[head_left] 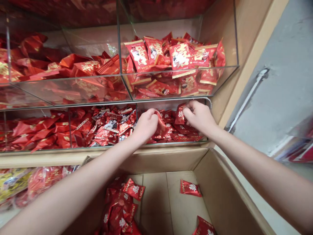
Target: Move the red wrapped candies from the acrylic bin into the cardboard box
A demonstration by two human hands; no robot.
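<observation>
Head view, and my right hand (198, 116) has a red foil candy packet (180, 114) pinched at its upper corner, thumb and fingers together. My left hand (146, 125) is closed on a second red foil packet (160, 125). Both sit in the lower clear acrylic bin (171, 101). They're light, soft and slick, so the crimped edge looks the best place to hold. Below, loose "LUCK" packets (133, 189) lie in an open cardboard box (221, 195).

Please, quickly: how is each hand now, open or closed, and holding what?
Left hand: closed, holding a crinkled red foil packet.
Right hand: closed in a fingertip pinch, holding a small red foil packet with a white flower.
</observation>
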